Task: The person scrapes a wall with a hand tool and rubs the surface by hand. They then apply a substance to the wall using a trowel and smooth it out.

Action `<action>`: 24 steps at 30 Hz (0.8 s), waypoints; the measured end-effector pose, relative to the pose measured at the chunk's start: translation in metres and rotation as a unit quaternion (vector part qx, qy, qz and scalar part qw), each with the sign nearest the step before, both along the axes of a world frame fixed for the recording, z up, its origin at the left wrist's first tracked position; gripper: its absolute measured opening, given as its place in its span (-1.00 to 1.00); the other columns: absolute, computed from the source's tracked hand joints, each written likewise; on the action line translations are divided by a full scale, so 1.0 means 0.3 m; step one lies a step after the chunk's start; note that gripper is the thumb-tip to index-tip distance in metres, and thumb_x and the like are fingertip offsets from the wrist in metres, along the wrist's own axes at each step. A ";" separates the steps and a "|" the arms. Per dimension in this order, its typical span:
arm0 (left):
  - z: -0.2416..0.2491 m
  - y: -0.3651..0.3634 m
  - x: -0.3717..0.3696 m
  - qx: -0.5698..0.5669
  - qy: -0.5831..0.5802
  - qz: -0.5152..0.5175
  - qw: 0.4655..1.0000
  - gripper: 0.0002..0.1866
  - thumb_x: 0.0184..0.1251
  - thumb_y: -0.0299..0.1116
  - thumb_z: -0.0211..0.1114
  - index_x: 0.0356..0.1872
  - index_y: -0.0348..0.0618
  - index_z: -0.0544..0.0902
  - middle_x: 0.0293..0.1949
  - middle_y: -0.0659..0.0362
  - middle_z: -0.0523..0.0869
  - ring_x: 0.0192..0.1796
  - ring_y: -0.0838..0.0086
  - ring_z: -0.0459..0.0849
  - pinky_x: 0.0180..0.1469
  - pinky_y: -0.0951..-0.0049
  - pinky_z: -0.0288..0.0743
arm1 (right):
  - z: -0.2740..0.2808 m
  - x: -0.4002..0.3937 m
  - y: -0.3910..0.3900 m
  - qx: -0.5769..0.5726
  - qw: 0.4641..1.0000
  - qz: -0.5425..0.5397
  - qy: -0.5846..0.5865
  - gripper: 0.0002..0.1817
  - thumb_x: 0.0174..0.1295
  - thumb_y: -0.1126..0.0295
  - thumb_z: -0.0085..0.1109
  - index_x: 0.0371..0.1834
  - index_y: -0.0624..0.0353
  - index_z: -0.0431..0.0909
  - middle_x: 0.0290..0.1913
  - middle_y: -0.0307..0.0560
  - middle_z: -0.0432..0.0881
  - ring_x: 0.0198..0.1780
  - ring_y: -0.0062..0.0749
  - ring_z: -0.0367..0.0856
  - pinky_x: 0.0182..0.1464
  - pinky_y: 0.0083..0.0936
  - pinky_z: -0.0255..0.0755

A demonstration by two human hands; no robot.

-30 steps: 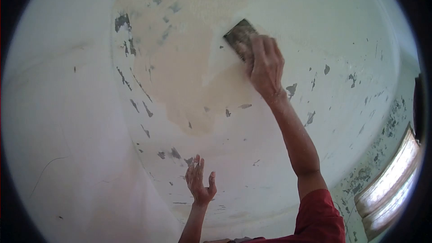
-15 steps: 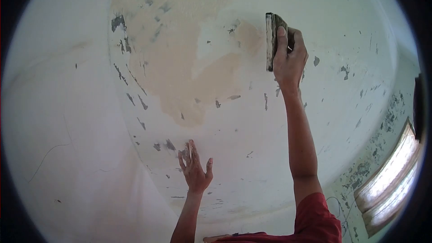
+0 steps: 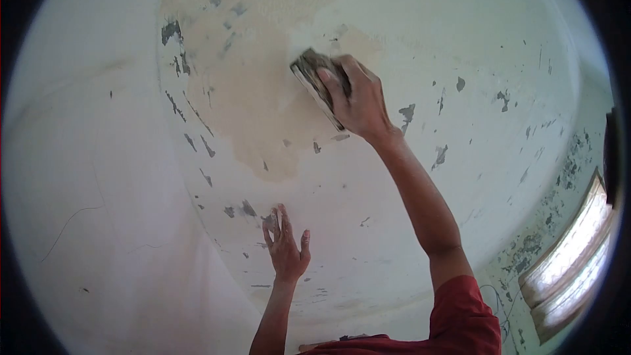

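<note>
My right hand (image 3: pixel 358 98) grips a dark, worn sanding block (image 3: pixel 322 85) with a pale long edge. The thumb lies along one side and the fingers curl round the other. The block is tilted against the wall (image 3: pixel 394 210), over the edge of a large beige patch (image 3: pixel 256 118); slight blur softens its outline. Lower down, my left hand (image 3: pixel 287 253) rests with spread, whitened fingers against the wall. Its fingertips are beside small grey chipped spots (image 3: pixel 248 208), and no object shows in it.
Grey chips (image 3: pixel 407 115) are scattered over the painted surface. To the left, a corner line meets another pale wall (image 3: pixel 85 158) with a thin crack. At lower right are a bright curtained window (image 3: pixel 568 256), a heavily flaked strip of wall (image 3: pixel 526 253) and thin wires (image 3: pixel 505 309).
My right hand has swept the sanding block left and slightly down, turning it from upright to slanted. Grey chips formerly behind that hand and forearm now show. My left hand stays in place.
</note>
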State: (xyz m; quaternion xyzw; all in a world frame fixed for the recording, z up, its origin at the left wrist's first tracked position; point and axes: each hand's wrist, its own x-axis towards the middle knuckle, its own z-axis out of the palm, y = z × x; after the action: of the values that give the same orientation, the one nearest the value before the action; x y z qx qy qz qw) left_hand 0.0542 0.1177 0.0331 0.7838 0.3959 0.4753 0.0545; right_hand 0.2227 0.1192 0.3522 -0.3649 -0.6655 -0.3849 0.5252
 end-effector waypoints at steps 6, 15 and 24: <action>0.005 0.012 -0.024 -0.018 0.004 -0.014 1.000 -0.17 0.64 -0.04 0.00 0.68 -0.33 -0.09 0.68 -0.02 0.16 0.72 0.09 0.02 0.68 -0.19 -0.38 | 0.091 0.090 -0.104 0.098 0.995 -0.019 -0.029 -0.73 0.39 0.30 0.37 -0.04 0.30 0.67 -0.22 0.10 0.73 -0.28 -0.10 0.77 -0.24 -0.30 0.64; -0.001 0.022 -0.034 -0.048 -0.001 -0.032 0.998 -0.16 0.63 -0.10 0.05 0.69 -0.29 -0.14 0.67 -0.06 0.16 0.72 0.08 0.01 0.68 -0.18 -0.45 | 0.152 0.080 0.105 0.152 0.957 -0.111 -0.221 -0.71 0.29 0.36 0.40 -0.01 0.21 0.57 -0.15 -0.04 0.69 -0.13 -0.22 0.74 -0.16 -0.31 0.72; 0.023 0.001 -0.039 -0.018 -0.014 -0.033 0.999 -0.19 0.67 -0.02 -0.04 0.69 -0.27 -0.10 0.66 -0.03 0.19 0.71 0.07 0.07 0.68 -0.23 -0.42 | -0.023 0.052 -0.062 -0.100 0.983 0.007 -0.157 -0.73 0.38 0.32 0.35 -0.01 0.25 0.58 -0.13 0.10 0.70 -0.18 -0.05 0.73 -0.16 -0.23 0.64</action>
State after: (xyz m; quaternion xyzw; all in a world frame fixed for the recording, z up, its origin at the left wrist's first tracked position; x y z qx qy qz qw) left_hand 0.0427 0.1181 0.0399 0.7885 0.3779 0.4770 0.0897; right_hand 0.2384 0.1007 0.3452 -0.3462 -0.7771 -0.3655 0.3777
